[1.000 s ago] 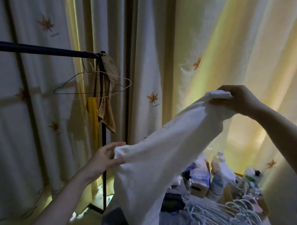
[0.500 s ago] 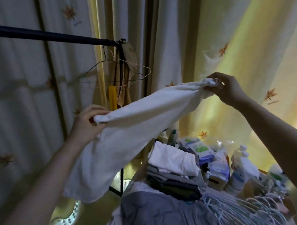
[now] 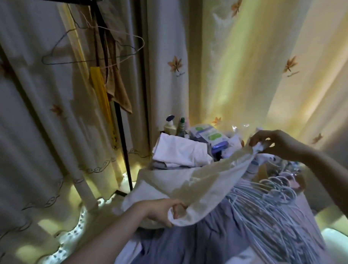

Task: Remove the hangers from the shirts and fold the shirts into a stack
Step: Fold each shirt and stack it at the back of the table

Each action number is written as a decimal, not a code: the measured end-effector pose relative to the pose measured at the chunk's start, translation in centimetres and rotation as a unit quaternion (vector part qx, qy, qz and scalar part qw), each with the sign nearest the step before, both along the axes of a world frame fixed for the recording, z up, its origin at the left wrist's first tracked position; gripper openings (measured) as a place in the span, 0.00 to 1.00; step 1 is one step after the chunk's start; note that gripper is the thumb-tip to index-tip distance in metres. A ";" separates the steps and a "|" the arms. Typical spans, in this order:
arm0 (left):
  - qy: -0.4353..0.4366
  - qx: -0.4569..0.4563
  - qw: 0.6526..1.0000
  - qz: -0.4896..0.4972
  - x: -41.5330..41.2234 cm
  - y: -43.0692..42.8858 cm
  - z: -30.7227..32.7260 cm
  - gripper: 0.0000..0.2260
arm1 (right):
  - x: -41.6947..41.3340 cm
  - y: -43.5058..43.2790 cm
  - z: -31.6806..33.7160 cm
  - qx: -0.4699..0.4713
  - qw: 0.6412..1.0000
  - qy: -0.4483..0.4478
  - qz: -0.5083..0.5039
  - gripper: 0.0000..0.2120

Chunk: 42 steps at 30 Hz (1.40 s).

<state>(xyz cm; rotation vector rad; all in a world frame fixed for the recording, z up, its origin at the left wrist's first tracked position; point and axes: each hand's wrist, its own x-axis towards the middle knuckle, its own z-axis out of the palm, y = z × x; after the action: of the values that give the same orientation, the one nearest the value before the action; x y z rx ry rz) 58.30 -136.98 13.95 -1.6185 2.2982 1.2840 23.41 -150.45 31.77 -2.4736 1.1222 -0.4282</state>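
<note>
Far left: pale curtain with embroidered orange leaves. Thin wire hangers hang by the black metal rack post, with a yellow cloth strip and a brown cloth.

Left hand: fingers curled, pinching the near corner of the off-white cotton shirt. Shirt spans hand to hand, sagging, over rumpled grey-blue fabric. Behind it: stack of folded white shirts. Heap of white plastic hangers lies under the shirt's right end.

Right hand: pinches the far corner, held higher.

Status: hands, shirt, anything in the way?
Left hand grips white shirt near edge; right hand pinches far end. Shirt stretched between them. Hanger pile lies beneath its right part.
</note>
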 end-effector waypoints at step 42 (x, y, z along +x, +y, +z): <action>0.278 0.092 0.832 0.472 -10.9 -1.6 -10.6 0.16 | -0.4 14.3 -28.3 0.369 0.739 -0.171 -0.537 0.23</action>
<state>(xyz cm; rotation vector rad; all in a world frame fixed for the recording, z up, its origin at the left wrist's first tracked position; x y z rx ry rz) 47.37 -138.58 3.37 -2.7074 1.3778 2.3166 23.06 -136.13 3.50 -0.8356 1.9553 -0.5448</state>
